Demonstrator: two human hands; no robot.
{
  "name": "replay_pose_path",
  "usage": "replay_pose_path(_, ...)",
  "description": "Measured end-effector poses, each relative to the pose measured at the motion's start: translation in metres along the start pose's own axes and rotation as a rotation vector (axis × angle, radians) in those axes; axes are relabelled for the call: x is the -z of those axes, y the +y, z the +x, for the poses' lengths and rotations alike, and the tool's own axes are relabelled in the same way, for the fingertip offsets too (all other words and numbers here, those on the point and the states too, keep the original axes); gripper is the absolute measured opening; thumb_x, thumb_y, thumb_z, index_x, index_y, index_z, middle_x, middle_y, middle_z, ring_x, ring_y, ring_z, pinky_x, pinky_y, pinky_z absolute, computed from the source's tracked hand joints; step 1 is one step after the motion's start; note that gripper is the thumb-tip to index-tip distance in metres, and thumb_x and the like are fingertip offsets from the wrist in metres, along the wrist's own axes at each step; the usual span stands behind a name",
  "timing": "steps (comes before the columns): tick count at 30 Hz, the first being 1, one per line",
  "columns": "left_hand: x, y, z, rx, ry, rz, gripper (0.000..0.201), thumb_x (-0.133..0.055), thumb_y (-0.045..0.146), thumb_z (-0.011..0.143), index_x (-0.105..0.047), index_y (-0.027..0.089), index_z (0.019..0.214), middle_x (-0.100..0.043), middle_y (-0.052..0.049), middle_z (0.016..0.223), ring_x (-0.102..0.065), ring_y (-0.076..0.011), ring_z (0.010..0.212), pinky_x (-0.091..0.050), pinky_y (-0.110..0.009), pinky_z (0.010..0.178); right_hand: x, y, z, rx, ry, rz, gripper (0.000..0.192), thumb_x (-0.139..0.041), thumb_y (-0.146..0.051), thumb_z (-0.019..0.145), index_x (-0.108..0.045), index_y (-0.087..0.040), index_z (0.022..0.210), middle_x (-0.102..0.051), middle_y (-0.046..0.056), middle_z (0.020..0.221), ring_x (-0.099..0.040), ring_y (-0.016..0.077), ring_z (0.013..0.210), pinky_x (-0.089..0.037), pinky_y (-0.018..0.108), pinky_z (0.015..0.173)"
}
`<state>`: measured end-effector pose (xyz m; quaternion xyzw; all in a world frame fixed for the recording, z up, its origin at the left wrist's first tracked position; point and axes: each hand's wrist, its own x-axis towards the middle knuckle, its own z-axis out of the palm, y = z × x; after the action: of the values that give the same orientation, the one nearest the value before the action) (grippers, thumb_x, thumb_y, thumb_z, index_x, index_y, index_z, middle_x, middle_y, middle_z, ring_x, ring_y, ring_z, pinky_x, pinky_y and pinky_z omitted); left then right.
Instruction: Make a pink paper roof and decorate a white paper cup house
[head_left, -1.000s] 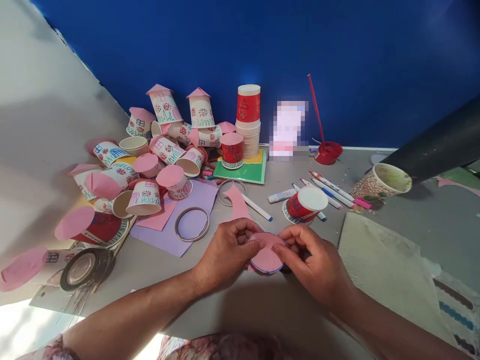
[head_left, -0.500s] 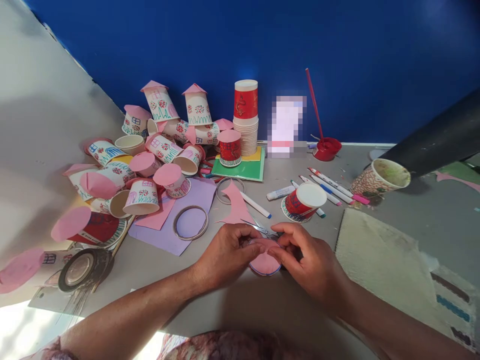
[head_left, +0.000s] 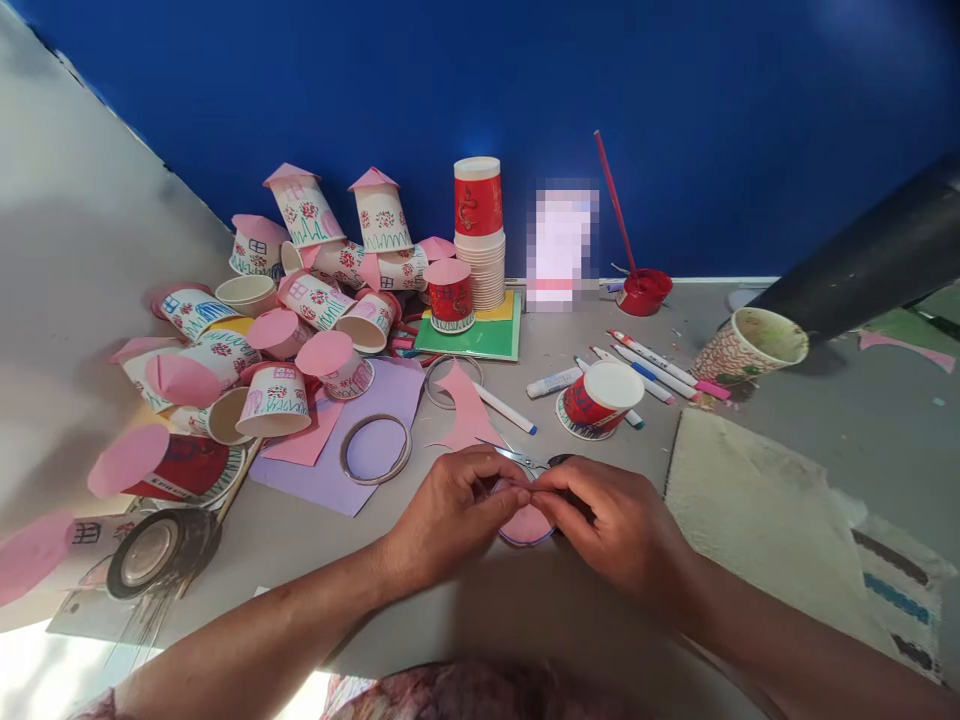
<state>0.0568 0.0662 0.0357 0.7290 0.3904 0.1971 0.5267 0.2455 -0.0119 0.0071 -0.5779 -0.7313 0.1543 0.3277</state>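
Between my hands is a round pink paper disc (head_left: 527, 526) with a blue outline along its edge. My left hand (head_left: 463, 508) pinches its far left side between thumb and fingers. My right hand (head_left: 606, 512) pinches at the far edge too, its fingertips meeting the left thumb. The fingers hide the upper part of the disc. Just behind them lie scissors (head_left: 527, 461), their blades on a curved pink paper scrap (head_left: 463, 408). A red paper cup (head_left: 600, 400) stands upside down beyond my right hand.
Decorated paper cups with pink paper tops (head_left: 274, 400) crowd the left side. A tape roll (head_left: 375, 482) lies on purple paper (head_left: 300, 486). Several markers (head_left: 660, 375) lie behind the red cup. A cup stack (head_left: 491, 272) stands at the back; a patterned cup (head_left: 731, 348) leans right.
My fingertips have drawn together at the disc's far edge, the right hand shifting left toward the left thumb. The whole scene has slid slightly left in view.
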Motion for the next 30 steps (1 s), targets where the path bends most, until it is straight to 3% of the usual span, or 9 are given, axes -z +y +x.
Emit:
replay_pose_path(6, -0.004, -0.005, -0.003, -0.158, 0.076, 0.052, 0.011, -0.073, 0.021, 0.088, -0.084, 0.023, 0.085, -0.073, -0.006, 0.078, -0.064, -0.0176, 0.073, -0.047, -0.027, 0.065, 0.001, 0.001, -0.002, 0.147, 0.076, -0.120, 0.024, -0.054, -0.019, 0.104, -0.072, -0.020, 0.088, -0.076, 0.004, 0.078, -0.070, 0.0163, 0.069, -0.046, 0.028, 0.066)
replay_pose_path(10, -0.003, -0.003, -0.003, -0.229, 0.118, 0.024, 0.013, -0.073, 0.023, 0.090, -0.085, 0.024, 0.086, -0.076, -0.006, 0.078, -0.067, -0.0177, 0.073, -0.051, -0.027, 0.069, 0.004, -0.003, -0.001, 0.096, 0.072, -0.074, 0.022, -0.056, -0.023, 0.104, -0.072, -0.020, 0.090, -0.075, 0.004, 0.078, -0.069, 0.0159, 0.069, -0.045, 0.027, 0.066)
replay_pose_path(12, -0.002, 0.001, -0.002, -0.187, 0.133, -0.023, 0.013, -0.073, 0.024, 0.089, -0.085, 0.023, 0.083, -0.077, -0.006, 0.077, -0.068, -0.0182, 0.073, -0.052, -0.028, 0.070, 0.005, -0.005, -0.001, 0.006, 0.076, -0.001, 0.021, -0.058, -0.029, 0.103, -0.071, -0.021, 0.088, -0.073, 0.002, 0.074, -0.066, 0.0145, 0.064, -0.045, 0.026, 0.063)
replay_pose_path(15, -0.001, 0.004, 0.000, -0.005, 0.138, -0.149, 0.012, -0.076, 0.028, 0.085, -0.083, 0.020, 0.080, -0.075, -0.005, 0.074, -0.066, -0.0172, 0.070, -0.051, -0.026, 0.064, 0.007, -0.008, 0.002, -0.163, 0.064, 0.134, 0.026, -0.061, -0.036, 0.100, -0.067, -0.021, 0.080, -0.065, -0.002, 0.063, -0.055, 0.0117, 0.054, -0.041, 0.024, 0.054)
replay_pose_path(19, -0.002, -0.002, 0.005, 0.232, 0.128, -0.491, 0.028, -0.088, 0.040, 0.073, -0.076, 0.016, 0.079, -0.065, 0.001, 0.062, -0.054, -0.0102, 0.052, -0.041, -0.021, 0.048, 0.012, -0.010, 0.008, -0.362, 0.026, 0.336, 0.032, -0.059, -0.039, 0.096, -0.059, -0.021, 0.070, -0.051, -0.005, 0.054, -0.044, 0.0102, 0.048, -0.035, 0.022, 0.047)
replay_pose_path(22, -0.003, -0.005, 0.007, 0.256, 0.146, -0.617, 0.033, -0.092, 0.040, 0.067, -0.072, 0.015, 0.076, -0.068, 0.000, 0.068, -0.055, -0.0094, 0.056, -0.044, -0.020, 0.051, 0.015, -0.009, 0.013, -0.476, -0.001, 0.474, 0.035, -0.058, -0.043, 0.094, -0.055, -0.022, 0.067, -0.045, -0.006, 0.053, -0.040, 0.0100, 0.047, -0.032, 0.022, 0.043)
replay_pose_path(25, -0.003, -0.002, 0.006, 0.228, 0.124, -0.539, 0.027, -0.088, 0.038, 0.073, -0.075, 0.014, 0.076, -0.074, -0.005, 0.077, -0.059, -0.0116, 0.063, -0.048, -0.023, 0.056, 0.015, -0.007, 0.014, -0.535, -0.027, 0.546, 0.033, -0.059, -0.044, 0.092, -0.056, -0.022, 0.068, -0.045, -0.006, 0.054, -0.041, 0.0104, 0.048, -0.031, 0.022, 0.043)
replay_pose_path(30, -0.002, 0.000, 0.004, 0.153, 0.156, -0.396, 0.020, -0.086, 0.033, 0.075, -0.077, 0.016, 0.081, -0.071, -0.003, 0.074, -0.060, -0.0127, 0.067, -0.048, -0.023, 0.062, 0.012, -0.008, 0.011, -0.486, -0.066, 0.463, 0.032, -0.058, -0.042, 0.092, -0.057, -0.021, 0.068, -0.045, -0.005, 0.055, -0.037, 0.0103, 0.051, -0.029, 0.023, 0.046)
